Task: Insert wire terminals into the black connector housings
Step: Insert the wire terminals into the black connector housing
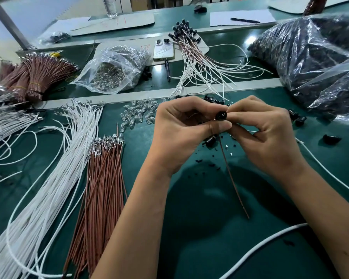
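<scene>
I see both hands raised together above the green worktop [199, 228]. My left hand [181, 133] pinches a round black connector housing [221, 115] between thumb and curled fingers, its grip closed tight on it. My right hand [264, 133] meets it from the other side, fingertips pinching at the housing's edge; what exactly they hold there I cannot tell. A brown wire [233, 182] hangs down from the housing toward me. Loose brown wires [103, 178] and white wires [54, 168] lie to the left, with clear bulbs [138, 114] beyond them.
</scene>
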